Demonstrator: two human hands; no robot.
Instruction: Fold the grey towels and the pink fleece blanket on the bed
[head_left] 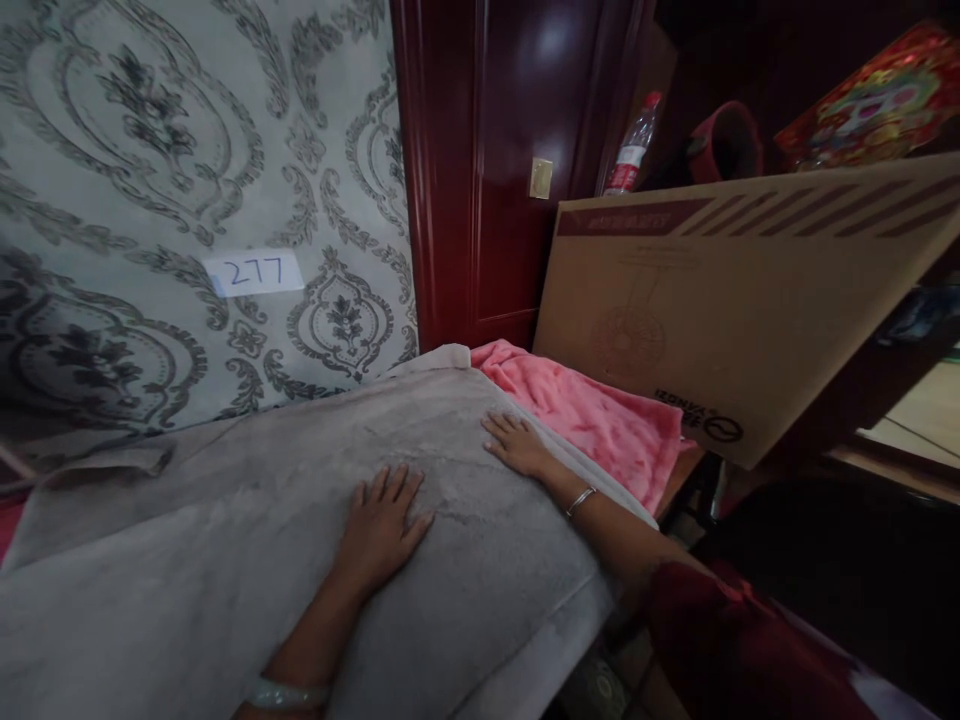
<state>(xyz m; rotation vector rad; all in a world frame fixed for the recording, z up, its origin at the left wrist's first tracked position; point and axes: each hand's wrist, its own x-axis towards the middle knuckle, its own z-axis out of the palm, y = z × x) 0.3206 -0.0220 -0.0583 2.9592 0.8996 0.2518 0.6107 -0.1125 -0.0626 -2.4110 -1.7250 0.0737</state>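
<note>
A grey, soft-looking blanket (247, 560) is spread over the surface before me, with creases near its far right part. My left hand (384, 530) lies flat on the middle of it, fingers spread, a pale bangle (285, 693) at the wrist. Farther off and to the right, my right hand (516, 445) rests palm down on the blanket close to its right edge, fingers stretched out. A thin silver bracelet (580, 501) circles that wrist. Neither hand grips anything. Beyond the right hand, a pink cloth (592, 410) shows from under the blanket's edge.
A large cardboard box (675, 300) leans at the right. Behind its top stand a plastic bottle (634, 150) and a red festive package (877, 100). Patterned wallpaper (150, 200) with a paper label (255, 272) reading 277 borders the far left, beside a dark red wooden panel (510, 250).
</note>
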